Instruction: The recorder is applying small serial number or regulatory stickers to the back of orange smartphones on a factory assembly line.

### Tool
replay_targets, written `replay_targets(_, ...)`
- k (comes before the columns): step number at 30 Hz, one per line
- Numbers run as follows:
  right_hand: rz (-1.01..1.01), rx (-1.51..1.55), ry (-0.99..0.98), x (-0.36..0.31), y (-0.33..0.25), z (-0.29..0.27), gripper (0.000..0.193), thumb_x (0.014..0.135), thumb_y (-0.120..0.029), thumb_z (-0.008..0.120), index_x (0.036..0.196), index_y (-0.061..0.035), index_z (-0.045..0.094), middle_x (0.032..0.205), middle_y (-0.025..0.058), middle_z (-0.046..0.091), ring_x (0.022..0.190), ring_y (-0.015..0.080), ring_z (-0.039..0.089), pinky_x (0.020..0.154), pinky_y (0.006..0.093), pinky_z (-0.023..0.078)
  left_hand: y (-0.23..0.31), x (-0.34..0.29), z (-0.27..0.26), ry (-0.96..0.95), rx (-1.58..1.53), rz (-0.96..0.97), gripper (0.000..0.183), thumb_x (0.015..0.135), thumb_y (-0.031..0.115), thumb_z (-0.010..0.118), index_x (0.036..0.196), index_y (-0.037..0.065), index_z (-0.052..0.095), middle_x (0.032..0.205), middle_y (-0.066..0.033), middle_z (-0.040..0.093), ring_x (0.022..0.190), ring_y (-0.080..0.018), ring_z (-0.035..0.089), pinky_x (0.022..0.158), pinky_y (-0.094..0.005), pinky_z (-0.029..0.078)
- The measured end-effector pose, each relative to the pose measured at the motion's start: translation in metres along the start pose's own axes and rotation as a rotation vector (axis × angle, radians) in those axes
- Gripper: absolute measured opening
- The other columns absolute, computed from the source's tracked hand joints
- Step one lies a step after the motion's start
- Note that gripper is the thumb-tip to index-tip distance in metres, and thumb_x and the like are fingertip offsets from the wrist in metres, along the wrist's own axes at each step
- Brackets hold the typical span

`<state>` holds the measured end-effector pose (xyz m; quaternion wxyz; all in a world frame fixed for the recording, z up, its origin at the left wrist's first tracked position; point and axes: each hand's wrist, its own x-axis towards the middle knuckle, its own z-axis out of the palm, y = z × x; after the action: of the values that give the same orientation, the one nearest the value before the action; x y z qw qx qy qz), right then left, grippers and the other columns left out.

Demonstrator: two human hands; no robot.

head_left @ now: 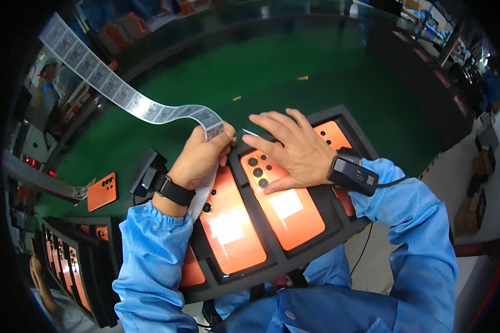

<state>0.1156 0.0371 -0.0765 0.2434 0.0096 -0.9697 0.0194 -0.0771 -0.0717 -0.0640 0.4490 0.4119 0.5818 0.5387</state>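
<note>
My left hand is closed on the end of a long strip of labels, above the top of an orange phone. The strip curls up and away to the far left; a pale backing tail hangs below the hand. Spread over the upper part of another orange phone is my right hand, thumb beside its cameras. Between its fingers sits a dark tool with a thin silver tip, apparently tweezers; the fingers partly hide it. Both phones lie back up in a black foam tray, each with a bright white rectangle.
More orange phones lie partly hidden at the tray's ends. One single phone is on the green bench at left. Stacked black trays with phones stand at lower left. A person in grey is near them.
</note>
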Motion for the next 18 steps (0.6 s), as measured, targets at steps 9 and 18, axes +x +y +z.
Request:
replay_targets(9,0.170,0.855,-0.095,-0.004,-0.025,-0.044,0.091,0.068,-0.023,0.077,0.139,-0.0004,0.025,0.074,0.0047,0.060,0.073,0.0171,0.057,0.070,0.0294,0.045,0.025,-0.023,-0.013,-0.463,-0.490,-0.012,0.025,0.082,0.018,0.061,0.094,-0.004,0.056,0.081,-0.0126,0.057,0.055,-0.0106,0.048,0.048,-0.0230,0.041)
replay_targets(18,0.063,0.303,0.109,0.003,-0.009,-0.043,0.042,0.078,-0.028,0.066,0.110,-0.0013,0.058,0.105,0.0128,0.055,0.099,0.0268,0.051,0.083,0.0367,0.041,0.082,-0.063,-0.006,-0.433,-0.531,0.136,0.048,0.070,-0.003,0.047,0.118,-0.011,0.044,0.089,-0.0252,0.060,0.063,-0.0176,0.056,0.056,-0.0296,0.050)
